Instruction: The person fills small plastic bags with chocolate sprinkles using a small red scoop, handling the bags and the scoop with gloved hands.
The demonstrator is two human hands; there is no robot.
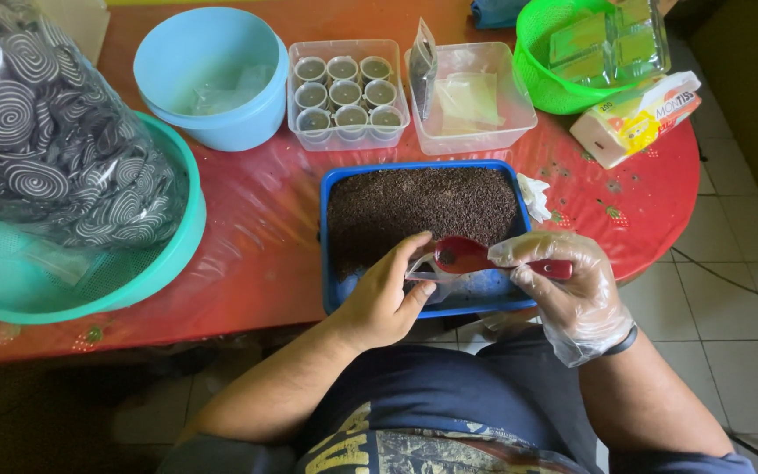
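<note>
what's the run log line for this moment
left hand: holds small clear bag | right hand: gloved, holds red spoon | blue tray: dark granules

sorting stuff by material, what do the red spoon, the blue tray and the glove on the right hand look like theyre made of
Red spoon: glossy hard plastic, judging by its shine. Blue tray: opaque moulded plastic with a smooth rim. Glove on the right hand: thin clear plastic film, loose and wrinkled, skin showing through.

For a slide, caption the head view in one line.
Gloved right hand holds a red spoon over a small clear bag in the bare left hand, above a blue tray of dark granules.
</note>
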